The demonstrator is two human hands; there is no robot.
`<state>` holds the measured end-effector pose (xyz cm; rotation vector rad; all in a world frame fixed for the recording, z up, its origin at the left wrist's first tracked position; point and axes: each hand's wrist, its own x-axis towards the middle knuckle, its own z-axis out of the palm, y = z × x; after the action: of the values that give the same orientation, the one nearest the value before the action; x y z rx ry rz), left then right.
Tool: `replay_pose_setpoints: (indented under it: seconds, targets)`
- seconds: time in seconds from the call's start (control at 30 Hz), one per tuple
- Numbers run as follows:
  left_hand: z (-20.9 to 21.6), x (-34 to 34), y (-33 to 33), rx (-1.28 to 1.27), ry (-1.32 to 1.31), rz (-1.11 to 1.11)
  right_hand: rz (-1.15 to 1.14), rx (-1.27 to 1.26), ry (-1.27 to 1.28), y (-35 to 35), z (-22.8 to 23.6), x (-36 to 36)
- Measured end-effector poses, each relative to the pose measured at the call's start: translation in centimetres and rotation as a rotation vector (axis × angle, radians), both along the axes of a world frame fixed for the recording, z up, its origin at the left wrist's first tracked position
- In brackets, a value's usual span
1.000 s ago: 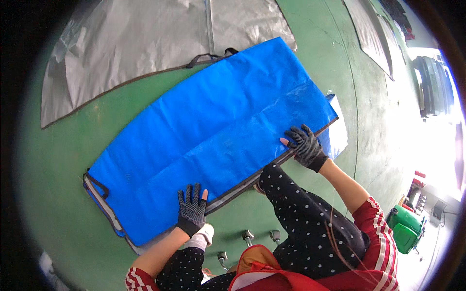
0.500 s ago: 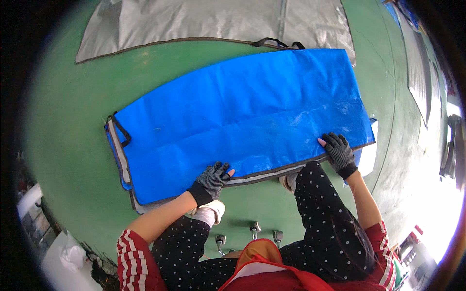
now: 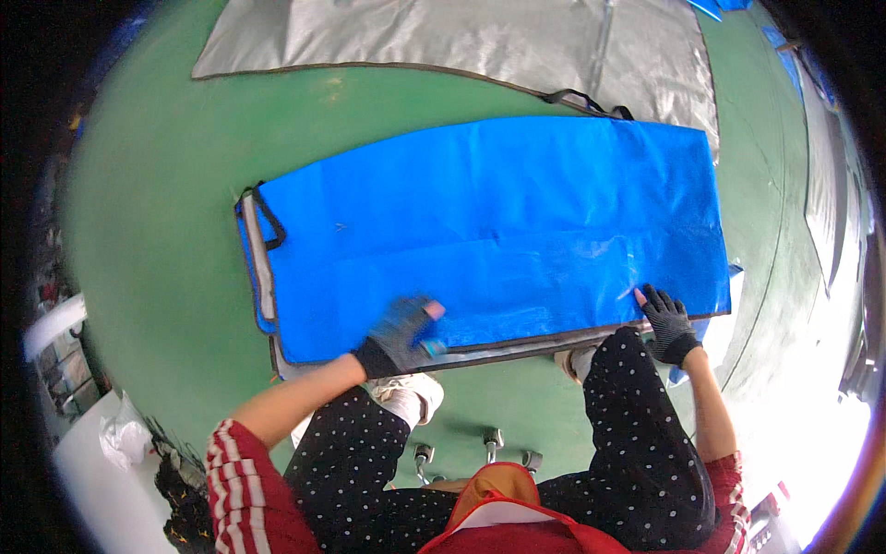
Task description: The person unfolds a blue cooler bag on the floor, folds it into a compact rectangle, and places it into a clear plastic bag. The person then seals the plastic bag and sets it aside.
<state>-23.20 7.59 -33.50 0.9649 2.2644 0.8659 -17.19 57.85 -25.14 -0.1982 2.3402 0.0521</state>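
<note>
A folded blue cover (image 3: 498, 222) with dark bound edges and a silver-grey inner side lies spread before me. At its left end a black strap loop (image 3: 270, 224) hangs over the corner. My left hand (image 3: 397, 334), in a dark grey glove with bare fingertips, is over the near edge, left of the middle; motion smears its fingers. My right hand (image 3: 666, 323), gloved alike, rests on the near edge close to the right corner, its fingers stretched out flat on the cover and the thumb apart.
Beyond the cover, a large silver sheet (image 3: 443, 42) with a black strap (image 3: 586, 100) lies on the green floor (image 3: 157, 231). More silver sheeting (image 3: 820, 175) is at the far right. Caster wheels (image 3: 492, 439) show between my legs. White plastic (image 3: 125, 434) lies at the lower left.
The view has shifted, so the cover sits farther right in it. My left hand has gone from lying still with fingers on the edge to moving. My right hand stays near the right corner.
</note>
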Motion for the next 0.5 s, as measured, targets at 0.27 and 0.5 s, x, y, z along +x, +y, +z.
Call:
replay_pose_setpoints:
  seconds: [0.27,0.5]
  targets:
    - [-5.8,-3.0,-34.2,-1.043,-0.14,1.046,0.223,-0.303,0.114,-12.4,-0.7,-15.8]
    - [-9.0,3.8,-34.9,-0.381,-0.631,1.375,0.519,-0.255,-0.061,-33.5,-7.4,-14.5]
